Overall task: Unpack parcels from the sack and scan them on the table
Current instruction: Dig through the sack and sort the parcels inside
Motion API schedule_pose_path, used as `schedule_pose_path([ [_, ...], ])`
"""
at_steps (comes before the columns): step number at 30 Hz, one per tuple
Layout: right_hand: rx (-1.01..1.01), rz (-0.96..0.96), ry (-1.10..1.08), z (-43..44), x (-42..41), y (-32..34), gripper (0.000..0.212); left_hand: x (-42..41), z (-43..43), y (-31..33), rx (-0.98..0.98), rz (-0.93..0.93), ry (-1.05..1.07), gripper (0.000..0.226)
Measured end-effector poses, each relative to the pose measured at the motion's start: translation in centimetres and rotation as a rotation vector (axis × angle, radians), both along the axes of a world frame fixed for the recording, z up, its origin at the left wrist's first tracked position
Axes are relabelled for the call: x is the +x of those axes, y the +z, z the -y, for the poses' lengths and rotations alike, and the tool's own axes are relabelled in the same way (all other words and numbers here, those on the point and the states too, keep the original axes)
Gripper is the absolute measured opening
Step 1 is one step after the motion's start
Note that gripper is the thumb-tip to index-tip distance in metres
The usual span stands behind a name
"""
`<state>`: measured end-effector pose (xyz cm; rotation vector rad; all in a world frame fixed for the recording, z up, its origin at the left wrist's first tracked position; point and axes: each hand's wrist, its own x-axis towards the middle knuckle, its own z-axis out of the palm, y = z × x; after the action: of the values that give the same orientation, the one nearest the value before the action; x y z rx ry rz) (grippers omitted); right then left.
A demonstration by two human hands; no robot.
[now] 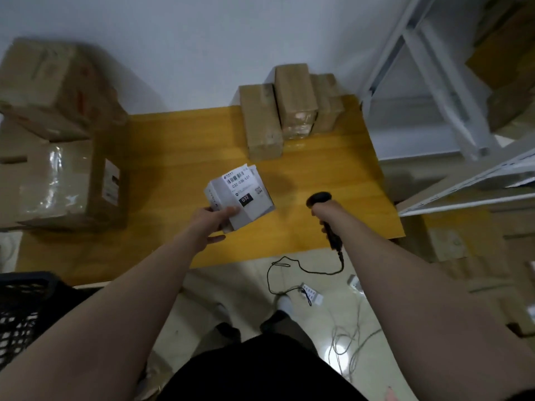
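The left hand (212, 220) grips a small white carton (251, 211) from below, its fingers mostly hidden under it. The shipping label (241, 182) is too blurred to read beyond "032". To its right, the right hand (326, 219) wraps round a black barcode scanner (319, 198), both over the glossy yellow wood-grain table (173, 175). Taped brown cardboard boxes (293, 102) stand beyond both hands.
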<state>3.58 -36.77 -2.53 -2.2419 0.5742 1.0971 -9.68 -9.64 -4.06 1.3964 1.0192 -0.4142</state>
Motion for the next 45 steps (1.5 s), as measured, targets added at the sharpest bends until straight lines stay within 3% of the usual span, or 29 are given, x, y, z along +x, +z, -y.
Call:
schedule_pose_path([
  [3,0.07,-0.072,-0.094,2.1,1.7,-4.3,0.015,1.9,2.5,-2.1,-0.014,-0.049,0.037,0.047],
  [11,0.111,-0.004,-0.204,2.1,5.8,-11.3,0.01,4.2,6.2,-6.1,-0.026,-0.107,0.093,0.047],
  [18,0.103,0.027,-0.242,1.5,5.2,-12.6,0.045,3.0,6.7,-6.1,-0.047,-0.101,0.118,0.048],
  [24,-0.015,0.107,-0.329,0.4,2.5,-8.7,0.064,-0.5,6.2,-3.1,-0.07,-0.048,0.129,0.047],
  [27,0.025,0.141,-0.325,-0.4,-0.5,-5.8,0.056,-3.6,5.4,-1.0,-0.061,0.003,0.116,0.044],
  [30,0.209,0.161,-0.264,-1.9,-5.0,-2.5,0.027,-7.8,4.2,1.3,-0.046,0.073,0.075,0.041],
  [36,0.472,0.173,-0.075,-5.2,-18.4,5.6,0.032,-18.5,1.6,6.0,-0.061,0.155,-0.067,0.048],
  [40,0.518,0.268,-0.041,-5.0,-27.3,9.2,0.04,-26.0,1.4,8.7,-0.083,0.199,-0.184,0.06],
  [45,0.54,0.328,-0.061,-3.3,-37.0,11.4,0.023,-35.5,2.5,10.7,-0.104,0.207,-0.228,0.069],
])
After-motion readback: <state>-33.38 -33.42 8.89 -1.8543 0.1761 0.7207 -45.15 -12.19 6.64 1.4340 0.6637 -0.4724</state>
